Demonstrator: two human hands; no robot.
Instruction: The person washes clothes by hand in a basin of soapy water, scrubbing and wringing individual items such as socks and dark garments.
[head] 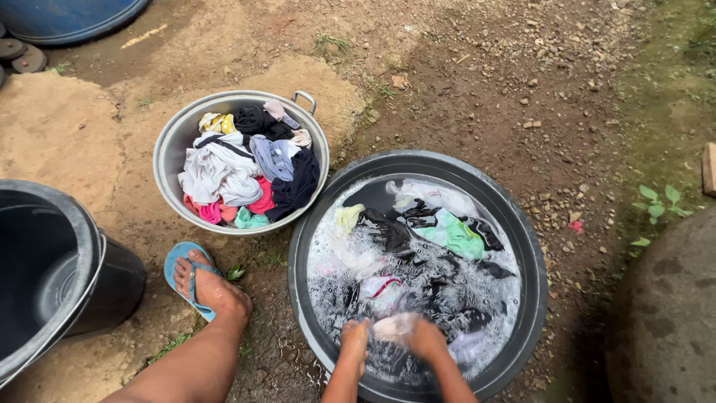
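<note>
Both forearms reaching forward from the bottom edge into the near side of the black tub point(531, 298), wrists bent down, left hand point(355, 337) and right hand point(426, 340) close together over the suds. Bare left leg stretched out at lower left, foot in a blue sandal point(181, 261) planted on the dirt.

Bare brown earth point(462, 82) all round, pebbly toward the right, patches of green at the far right edge. At far left, a big black bucket point(82, 246), partly cut off by the frame. Top left corner, the curved rim of a blue barrel point(67, 19). Just right of the sandal, a metal basin point(168, 145) with a loop handle, heaped with crumpled clothes point(246, 168) in white, black, grey, pink, yellow and teal. Touching it or nearly so, to the right, the black tub, full of soapy water with dark and pale garments afloat, among them a mint-green piece point(455, 235) toward the far side. At lower right, a rounded grey stone point(667, 313).

Left hand curled closed, fingers gripping the left end of a pale wet cloth point(394, 327). Right hand likewise clenched on the other end, knuckles up, somewhat blurred. Cloth bunched between the two fists, at the water's surface in the near part of the tub.
</note>
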